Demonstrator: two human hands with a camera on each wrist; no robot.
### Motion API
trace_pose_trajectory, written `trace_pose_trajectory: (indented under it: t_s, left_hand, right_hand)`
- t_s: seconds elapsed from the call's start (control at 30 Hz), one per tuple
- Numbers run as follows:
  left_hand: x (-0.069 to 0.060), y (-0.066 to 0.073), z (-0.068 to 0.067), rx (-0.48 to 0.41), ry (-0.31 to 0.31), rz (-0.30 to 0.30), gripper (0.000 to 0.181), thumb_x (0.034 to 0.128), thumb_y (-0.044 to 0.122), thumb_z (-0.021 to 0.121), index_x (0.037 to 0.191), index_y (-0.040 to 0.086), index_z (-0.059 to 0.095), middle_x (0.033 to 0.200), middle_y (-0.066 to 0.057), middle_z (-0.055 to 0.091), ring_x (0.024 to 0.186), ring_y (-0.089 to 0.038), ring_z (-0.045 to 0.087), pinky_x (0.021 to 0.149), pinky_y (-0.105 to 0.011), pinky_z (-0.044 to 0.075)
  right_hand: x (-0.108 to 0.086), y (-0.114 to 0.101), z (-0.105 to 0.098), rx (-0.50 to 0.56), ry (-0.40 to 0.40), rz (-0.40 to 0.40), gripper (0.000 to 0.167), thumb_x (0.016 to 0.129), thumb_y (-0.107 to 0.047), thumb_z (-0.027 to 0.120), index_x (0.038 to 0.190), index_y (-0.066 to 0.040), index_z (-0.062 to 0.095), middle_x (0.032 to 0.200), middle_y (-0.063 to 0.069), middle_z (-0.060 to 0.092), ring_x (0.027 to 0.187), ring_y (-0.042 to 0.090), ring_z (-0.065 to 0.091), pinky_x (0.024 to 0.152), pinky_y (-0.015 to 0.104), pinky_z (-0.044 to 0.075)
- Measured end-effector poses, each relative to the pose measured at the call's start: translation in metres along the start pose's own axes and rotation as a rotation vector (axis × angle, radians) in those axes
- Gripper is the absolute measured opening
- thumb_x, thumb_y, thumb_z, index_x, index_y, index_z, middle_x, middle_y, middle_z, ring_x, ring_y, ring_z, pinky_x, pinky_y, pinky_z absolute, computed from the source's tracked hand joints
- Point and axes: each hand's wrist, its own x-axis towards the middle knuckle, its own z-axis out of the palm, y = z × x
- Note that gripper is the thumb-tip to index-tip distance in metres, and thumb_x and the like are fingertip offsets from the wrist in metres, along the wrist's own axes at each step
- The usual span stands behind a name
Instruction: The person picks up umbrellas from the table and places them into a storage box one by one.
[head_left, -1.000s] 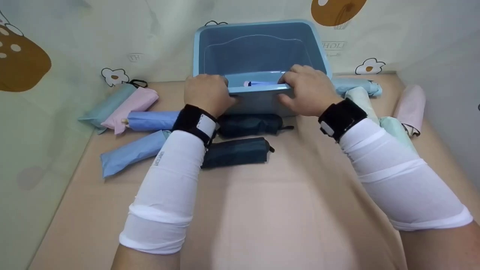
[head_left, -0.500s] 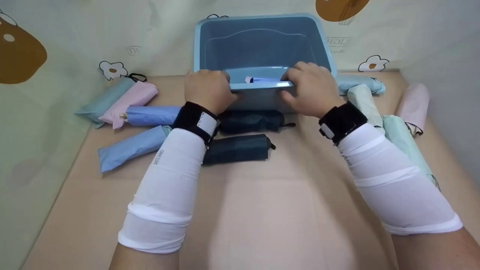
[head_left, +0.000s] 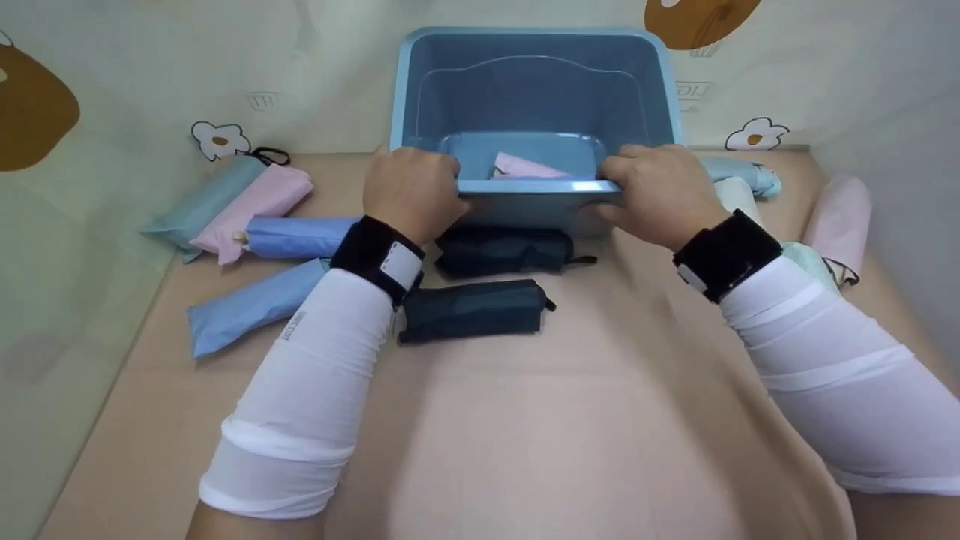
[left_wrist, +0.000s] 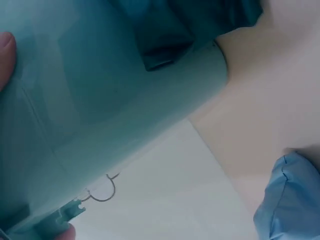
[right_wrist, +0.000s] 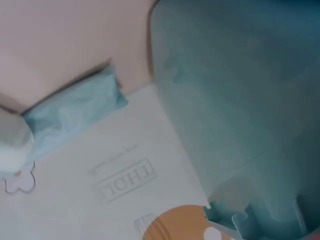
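A light-blue plastic bin [head_left: 525, 94] stands against the back wall, its open top facing me. My left hand [head_left: 412, 191] grips the left part of its front rim, thumb on the outer face. Toward the other end of that rim, my right hand [head_left: 660, 195] holds on the same way. Inside the bin lies a pink wrapped bundle [head_left: 525, 166], partly hidden by the rim. Two dark folded umbrellas, one close to the bin [head_left: 506, 251] and one nearer me [head_left: 472, 309], lie in front. The left wrist view shows the bin's outer side [left_wrist: 90, 110].
Left of the bin lie green [head_left: 206, 199], pink [head_left: 255, 206], violet-blue [head_left: 300, 236] and light-blue [head_left: 255, 307] folded umbrellas. On the right are a pale-teal one [head_left: 742, 174], a pink one [head_left: 840, 225] and a mint one [head_left: 810, 262]. A patterned cloth covers the wall.
The bin's front rim sits lower in view and more of its floor shows. A pink bundle shows inside where a blue one with a pale end showed. The right hand is farther right.
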Motion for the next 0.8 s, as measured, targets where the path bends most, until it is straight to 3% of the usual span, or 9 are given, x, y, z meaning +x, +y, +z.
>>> trace_pose_trajectory:
  t_s: [0.07, 0.17, 0.33, 0.43, 0.53, 0.63, 0.73, 0.8]
  left_hand:
    - [0.000, -0.003, 0.000, 0.003, 0.000, 0.001, 0.042, 0.0891, 0.047, 0.081, 0.071, 0.012, 0.065, 0.066, -0.007, 0.066, 0.072, -0.032, 0.067, 0.081, -0.053, 0.052]
    - [0.001, -0.005, -0.001, 0.016, 0.004, 0.000, 0.043, 0.0878, 0.049, 0.081, 0.072, 0.013, 0.065, 0.067, -0.008, 0.067, 0.074, -0.032, 0.068, 0.076, -0.050, 0.051]
    - [-0.002, -0.004, -0.007, 0.017, -0.041, -0.016, 0.048, 0.0862, 0.057, 0.080, 0.073, 0.013, 0.066, 0.069, -0.007, 0.067, 0.077, -0.032, 0.068, 0.080, -0.052, 0.051]
    - [-0.004, -0.002, -0.012, -0.001, -0.084, -0.017, 0.050, 0.0862, 0.060, 0.079, 0.078, 0.012, 0.069, 0.072, -0.007, 0.069, 0.083, -0.033, 0.070, 0.096, -0.057, 0.049]
    - [-0.006, -0.001, -0.018, -0.025, -0.122, -0.019, 0.061, 0.0866, 0.071, 0.072, 0.084, 0.010, 0.072, 0.074, -0.010, 0.070, 0.087, -0.035, 0.072, 0.120, -0.062, 0.032]
    - [-0.007, -0.002, -0.024, -0.099, -0.165, -0.017, 0.073, 0.0933, 0.079, 0.054, 0.093, 0.009, 0.073, 0.083, -0.012, 0.073, 0.097, -0.036, 0.072, 0.130, -0.061, 0.012]
    - [-0.003, -0.003, -0.029, -0.183, -0.196, -0.005, 0.078, 0.1024, 0.076, 0.036, 0.113, 0.008, 0.073, 0.108, -0.014, 0.076, 0.118, -0.034, 0.068, 0.132, -0.057, 0.009]
    - [0.001, -0.001, -0.031, -0.212, -0.220, 0.003, 0.074, 0.1072, 0.068, 0.031, 0.127, 0.009, 0.070, 0.126, -0.013, 0.073, 0.133, -0.032, 0.061, 0.132, -0.055, 0.009]
  right_hand:
    - [0.002, -0.001, 0.005, -0.061, 0.019, -0.043, 0.031, 0.092, -0.033, 0.081, 0.082, -0.006, 0.070, 0.074, 0.009, 0.067, 0.068, 0.028, 0.061, 0.066, 0.046, 0.049]
    - [0.003, -0.002, 0.006, -0.086, 0.077, -0.085, 0.041, 0.091, -0.032, 0.083, 0.065, -0.009, 0.060, 0.060, 0.006, 0.060, 0.057, 0.026, 0.057, 0.055, 0.045, 0.045]
    - [0.000, -0.004, 0.006, -0.095, 0.101, -0.134, 0.049, 0.089, -0.037, 0.085, 0.061, -0.012, 0.052, 0.056, 0.004, 0.052, 0.053, 0.024, 0.053, 0.049, 0.043, 0.040]
    - [0.000, -0.005, 0.004, -0.096, 0.071, -0.143, 0.049, 0.089, -0.035, 0.085, 0.060, -0.013, 0.052, 0.055, 0.002, 0.046, 0.052, 0.022, 0.048, 0.049, 0.036, 0.035]
    - [0.000, -0.007, 0.002, -0.091, 0.040, -0.154, 0.048, 0.090, -0.034, 0.085, 0.061, -0.012, 0.054, 0.055, 0.000, 0.044, 0.052, 0.020, 0.047, 0.050, 0.033, 0.034]
    - [0.000, -0.007, 0.001, -0.087, 0.023, -0.166, 0.049, 0.091, -0.036, 0.083, 0.060, -0.012, 0.053, 0.055, -0.001, 0.042, 0.051, 0.020, 0.049, 0.049, 0.032, 0.033]
    - [0.000, -0.006, 0.000, -0.083, 0.020, -0.175, 0.051, 0.091, -0.037, 0.083, 0.059, -0.013, 0.051, 0.055, -0.002, 0.039, 0.051, 0.020, 0.048, 0.049, 0.032, 0.032]
    - [-0.001, -0.005, 0.000, -0.081, 0.019, -0.179, 0.051, 0.091, -0.037, 0.083, 0.059, -0.012, 0.051, 0.055, -0.002, 0.039, 0.051, 0.019, 0.048, 0.049, 0.032, 0.032]
